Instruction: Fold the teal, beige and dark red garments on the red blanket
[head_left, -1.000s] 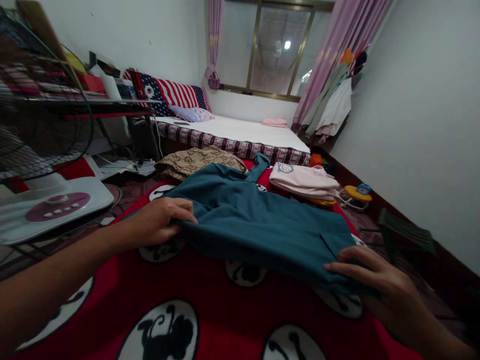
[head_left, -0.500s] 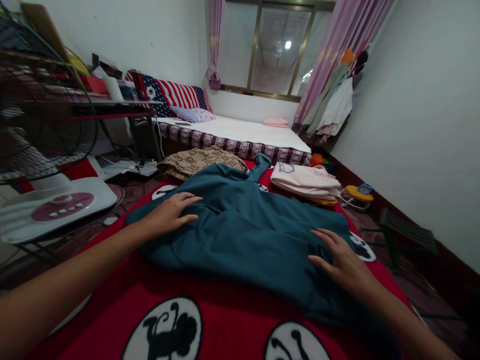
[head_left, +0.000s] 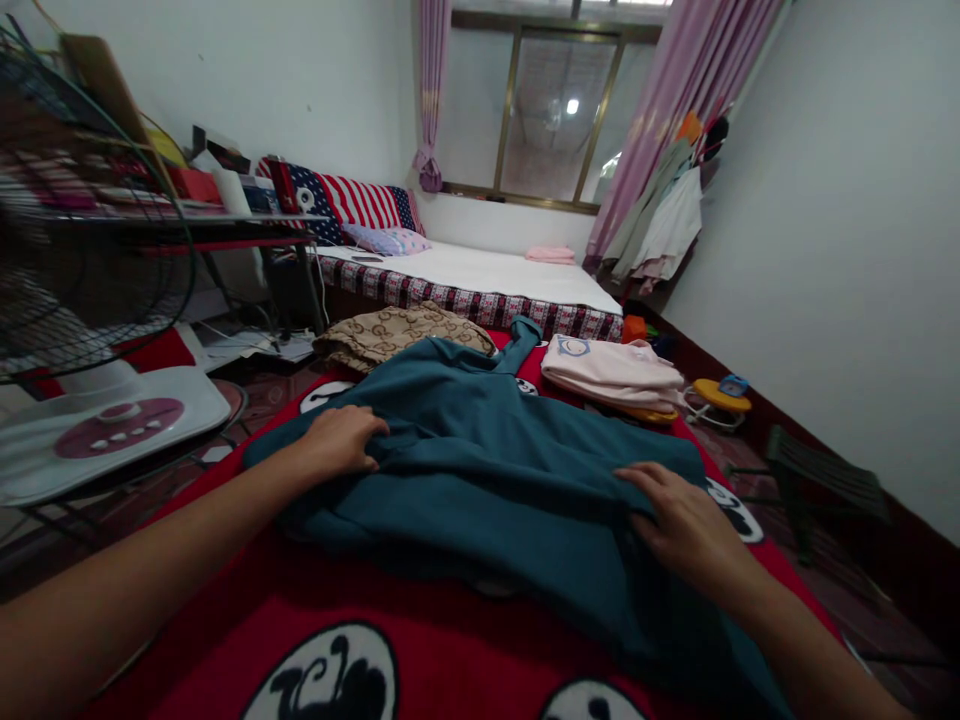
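A dark teal garment (head_left: 465, 430), long-sleeved by its look, lies spread over a red blanket (head_left: 442, 640) with cat pictures in white circles. One narrow sleeve-like end points away from me at the top. My left hand (head_left: 345, 440) is closed on the cloth at the left, fingers curled into it. On the right, my right hand (head_left: 675, 510) pinches the same cloth between thumb and fingers. A raised fold runs across the garment from one hand to the other. The tips of my fingers are partly hidden in the fabric.
Beyond the garment lie a brown patterned cloth (head_left: 405, 330) and a folded pale pink garment (head_left: 611, 370). A fan (head_left: 112, 400) stands close on the left, beside a cluttered desk (head_left: 247, 225). At right are a yellow stool (head_left: 720, 393) and a dark folding stool (head_left: 825, 470). Behind is a bed (head_left: 480, 260).
My hands were resting with fingers spread on the cloth; now both have closed on it. A fold has risen between them, and the near edge of the garment has shifted.
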